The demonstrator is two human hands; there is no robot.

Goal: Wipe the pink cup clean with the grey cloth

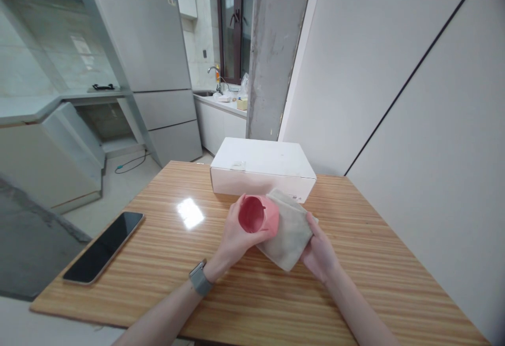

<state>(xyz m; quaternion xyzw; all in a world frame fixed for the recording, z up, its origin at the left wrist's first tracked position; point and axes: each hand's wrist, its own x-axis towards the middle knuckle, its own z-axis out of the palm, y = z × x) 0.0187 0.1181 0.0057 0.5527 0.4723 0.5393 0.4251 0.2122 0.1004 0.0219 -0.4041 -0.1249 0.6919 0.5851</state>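
Note:
My left hand (236,235) grips a pink silicone cup (258,215) whose round open mouth faces me, with a darker red inside. A beige cloth pouch (288,235) lies flat and slightly tilted beneath and beside the cup, its far end against the cup's side. My right hand (319,254) holds the near right edge of the pouch, fingers on top. The cup's lower end presses against the pouch, and I cannot tell whether it sits inside the opening. A grey-strapped watch (200,278) sits on my left wrist.
The striped wooden table (221,277) holds a white cardboard box (262,168) just beyond my hands and a black smartphone (103,247) at the left. A concrete pillar, white wall, fridge, and kitchen counter with a sink stand beyond the table.

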